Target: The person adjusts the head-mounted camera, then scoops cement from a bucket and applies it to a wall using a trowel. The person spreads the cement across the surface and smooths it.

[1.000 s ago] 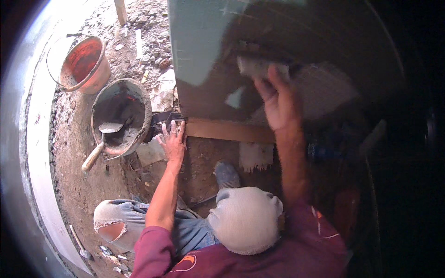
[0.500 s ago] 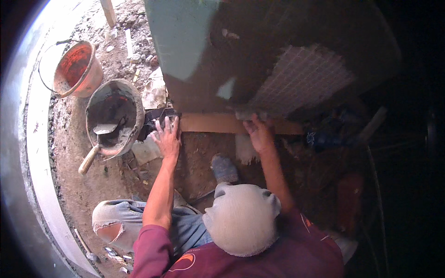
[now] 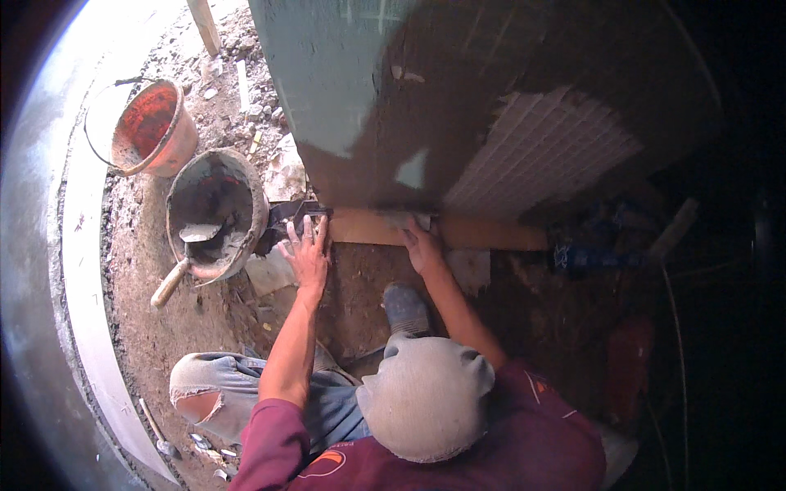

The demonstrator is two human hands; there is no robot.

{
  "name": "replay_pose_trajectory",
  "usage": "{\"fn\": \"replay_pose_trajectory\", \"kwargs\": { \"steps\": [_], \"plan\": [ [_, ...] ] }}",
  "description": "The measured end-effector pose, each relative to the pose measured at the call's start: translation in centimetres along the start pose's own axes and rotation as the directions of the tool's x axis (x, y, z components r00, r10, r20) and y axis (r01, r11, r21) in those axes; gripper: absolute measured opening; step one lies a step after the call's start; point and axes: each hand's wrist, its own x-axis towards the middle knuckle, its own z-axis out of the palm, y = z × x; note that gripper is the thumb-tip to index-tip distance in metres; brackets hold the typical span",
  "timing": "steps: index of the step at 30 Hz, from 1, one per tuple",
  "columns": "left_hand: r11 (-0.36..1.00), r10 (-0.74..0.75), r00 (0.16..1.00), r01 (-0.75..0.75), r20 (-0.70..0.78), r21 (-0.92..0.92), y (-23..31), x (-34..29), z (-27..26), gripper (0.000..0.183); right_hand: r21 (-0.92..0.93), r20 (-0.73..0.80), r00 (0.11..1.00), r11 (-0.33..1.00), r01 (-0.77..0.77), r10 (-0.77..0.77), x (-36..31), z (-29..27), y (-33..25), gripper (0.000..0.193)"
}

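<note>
A long orange-brown wooden board (image 3: 491,233) lies along the foot of the wall panel (image 3: 327,90), whose surface is grey-green and partly shadowed. My left hand (image 3: 309,260) rests at the board's left end with its fingers spread, beside a dark object (image 3: 282,221) that I cannot make out. Farther right, my right hand (image 3: 424,248) is closed on a flat grey plate-like tool (image 3: 399,219) set against the board. Its handle, if any, is hidden. A crosshatched patch (image 3: 548,143) shows on the panel.
At left stands a mortar bucket (image 3: 258,200) with a wooden-handled trowel (image 3: 169,282) in it. Behind it is an orange-red bucket (image 3: 184,143) with a wire handle. Rubble (image 3: 266,98) lies by the panel. A small hammer-like tool (image 3: 166,448) lies lower left. A grey cap (image 3: 426,401) fills the lower middle.
My right hand has slid left along the board with the grey tool, closer to my left hand. My left hand stays at the board's end. The whole view has shifted slightly.
</note>
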Motion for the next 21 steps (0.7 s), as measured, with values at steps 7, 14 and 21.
{"fn": "replay_pose_trajectory", "kwargs": {
  "steps": [7, 14, 21],
  "plan": [
    [0.999, -0.003, 1.000, 0.002, -0.013, -0.052, -0.1, 0.0, 0.0, 0.084, 0.029, 0.151, 0.983, 0.994, 0.101, -0.104, -5.6, 6.7, -6.5, 0.048],
    [0.998, 0.002, 0.999, 0.000, 0.044, -0.057, -0.2, -0.2, -0.4, 0.085, 0.098, 0.406, 0.832, 0.923, 0.371, -0.378, -13.4, 17.8, -18.6, 0.035],
    [0.998, -0.028, 0.994, 0.034, 0.106, -0.050, -0.3, 0.0, 0.1, 0.079, -0.135, 0.261, 0.955, 0.974, 0.180, -0.140, -11.1, 10.8, -8.8, 0.040]
  ]
}}
